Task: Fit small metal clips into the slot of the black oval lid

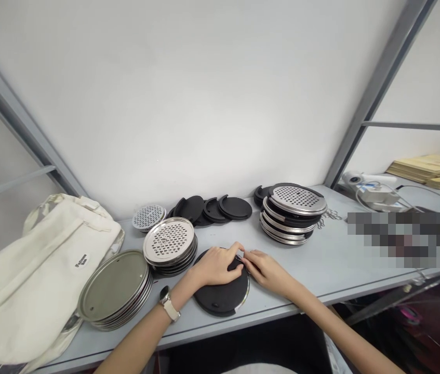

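A round black disc (220, 298) lies on a metal plate near the front edge of the grey shelf (332, 265). My left hand (216, 266), with a watch on the wrist, rests on top of the disc with fingers curled. My right hand (267, 270) meets it at the disc's far right rim, fingers pinched together on a small part that I cannot make out. Both hands touch each other at the fingertips.
Left: a stack of perforated metal discs (170, 243), a stack of plain metal plates (114, 286), a cream cloth bag (28, 280). Behind: loose black discs (220, 209), one perforated disc (148, 216). Right: a mixed stack (292, 213), white device with cables (375, 193), brown envelopes (434, 170).
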Demonstrator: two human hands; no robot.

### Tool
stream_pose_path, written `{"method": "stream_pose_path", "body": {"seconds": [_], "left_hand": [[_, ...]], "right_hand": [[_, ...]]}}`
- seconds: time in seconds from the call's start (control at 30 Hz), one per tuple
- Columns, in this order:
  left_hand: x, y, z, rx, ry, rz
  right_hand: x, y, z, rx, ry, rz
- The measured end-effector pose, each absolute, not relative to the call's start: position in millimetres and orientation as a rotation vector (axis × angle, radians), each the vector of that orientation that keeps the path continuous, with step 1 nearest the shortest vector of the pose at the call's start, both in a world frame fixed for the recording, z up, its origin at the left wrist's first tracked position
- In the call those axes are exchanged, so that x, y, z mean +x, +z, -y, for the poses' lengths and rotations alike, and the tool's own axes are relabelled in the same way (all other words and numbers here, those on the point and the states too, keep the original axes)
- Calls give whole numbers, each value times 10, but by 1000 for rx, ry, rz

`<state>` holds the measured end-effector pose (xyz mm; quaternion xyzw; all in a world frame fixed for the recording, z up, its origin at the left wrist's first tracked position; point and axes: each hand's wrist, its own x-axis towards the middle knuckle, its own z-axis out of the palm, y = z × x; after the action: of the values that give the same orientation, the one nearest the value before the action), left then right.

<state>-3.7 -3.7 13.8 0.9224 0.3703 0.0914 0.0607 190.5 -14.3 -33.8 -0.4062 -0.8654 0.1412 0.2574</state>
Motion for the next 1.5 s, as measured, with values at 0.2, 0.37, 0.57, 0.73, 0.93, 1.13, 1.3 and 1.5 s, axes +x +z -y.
{"method": "stream_pose_path", "body": {"seconds": [0.2, 0.37, 0.57, 0.73, 0.93, 1.13, 1.3, 1.5], "left_hand": [[-38, 135, 29, 2769, 293, -1130], [-41, 82, 9, 2758, 280, -1174], [-33, 68, 10, 2747, 315, -1218], [-38, 90, 1, 2692, 380, -1153], [-51, 78, -37, 2597, 426, -1109], [-53, 69, -50, 2530, 410, -1110], [-52, 68, -48, 2526, 425, -1087], [-58, 60, -58, 2541, 404, -1094]], "right_hand": [[1927, -293, 152, -1082, 454, 2328], [1917, -265, 166, -1094, 451, 2329], [1909, -255, 168, -1105, 442, 2334], [1916, -269, 169, -1099, 439, 2333], [1914, -289, 161, -1103, 421, 2339], [1905, -272, 165, -1094, 441, 2330], [1907, -266, 170, -1089, 452, 2314], [1915, -265, 171, -1098, 491, 2280]]}}
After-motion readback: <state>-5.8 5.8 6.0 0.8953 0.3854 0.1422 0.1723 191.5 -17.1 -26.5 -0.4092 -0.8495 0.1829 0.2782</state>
